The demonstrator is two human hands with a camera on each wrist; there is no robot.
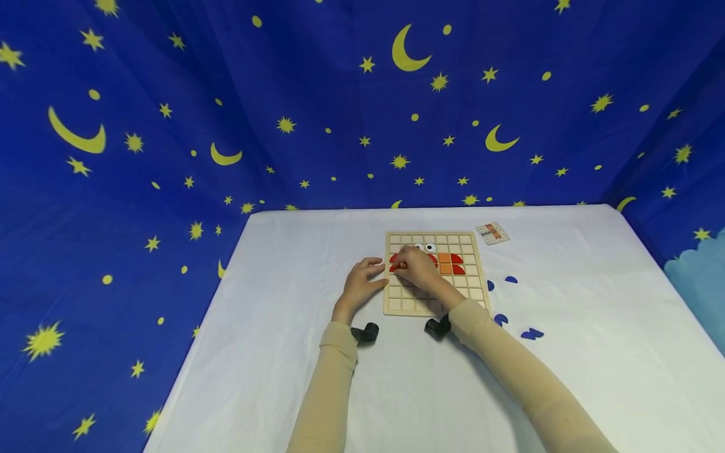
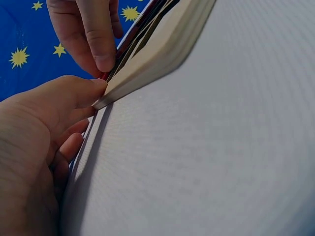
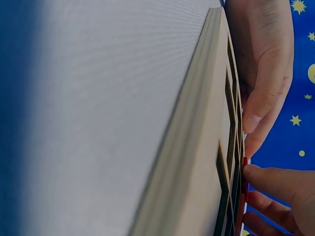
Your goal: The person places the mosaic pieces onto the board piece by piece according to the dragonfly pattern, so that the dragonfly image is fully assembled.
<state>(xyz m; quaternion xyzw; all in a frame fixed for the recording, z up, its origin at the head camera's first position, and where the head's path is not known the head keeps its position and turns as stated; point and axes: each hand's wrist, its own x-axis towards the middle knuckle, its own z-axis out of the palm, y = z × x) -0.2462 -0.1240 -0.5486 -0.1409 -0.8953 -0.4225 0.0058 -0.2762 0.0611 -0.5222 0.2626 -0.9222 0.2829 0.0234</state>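
Note:
A wooden grid board lies on the table, with red quarter-round pieces, orange squares and round eye pieces set in its cells. My right hand reaches over the board and pinches a small red piece at its left side, covering part of the pattern. In the left wrist view, a right fingertip presses down by that red piece. Just left of the board is my left hand, fingers spread and relaxed, with the thumb tip right at the board's edge.
A small pattern card lies beyond the board's far right corner. Several blue pieces are scattered right of the board, some close to its edge. A white cloth covers the table, with a blue starry curtain behind.

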